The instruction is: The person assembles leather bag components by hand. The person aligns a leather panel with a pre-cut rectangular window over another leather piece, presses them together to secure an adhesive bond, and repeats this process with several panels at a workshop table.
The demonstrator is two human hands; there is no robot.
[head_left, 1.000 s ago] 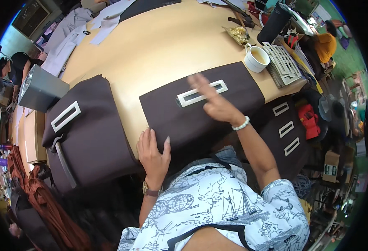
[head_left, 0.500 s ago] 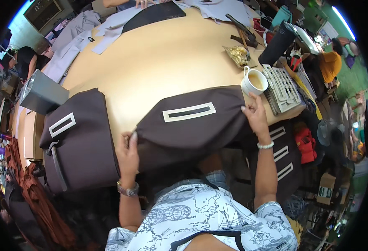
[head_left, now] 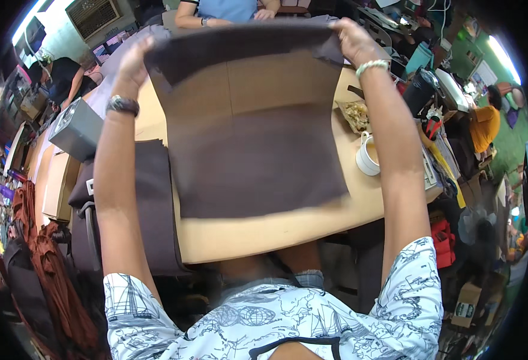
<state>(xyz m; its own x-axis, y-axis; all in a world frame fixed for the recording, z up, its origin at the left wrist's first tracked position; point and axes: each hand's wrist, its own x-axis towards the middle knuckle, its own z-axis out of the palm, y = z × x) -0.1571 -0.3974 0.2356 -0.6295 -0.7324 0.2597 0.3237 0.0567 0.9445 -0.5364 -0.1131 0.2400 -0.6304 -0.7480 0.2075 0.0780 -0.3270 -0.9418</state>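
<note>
head, two hands [head_left: 133,66] [head_left: 355,43], perhaps one cloth [head_left: 258,165] held

Dark cloth [head_left: 258,162] blurred, lower edge smeared; it hides the middle of the bench [head_left: 276,233]. Left hand [head_left: 135,61] blurry too, fingertips unclear. White patch [head_left: 90,186] on the cloth stack [head_left: 153,204] partly hidden by left forearm [head_left: 115,186]. Cup [head_left: 367,157] partly behind right forearm [head_left: 403,168]. Co-worker [head_left: 228,9] cut off at top edge, head out of view. Clutter [head_left: 507,246] along right rim too small to tell.
</note>
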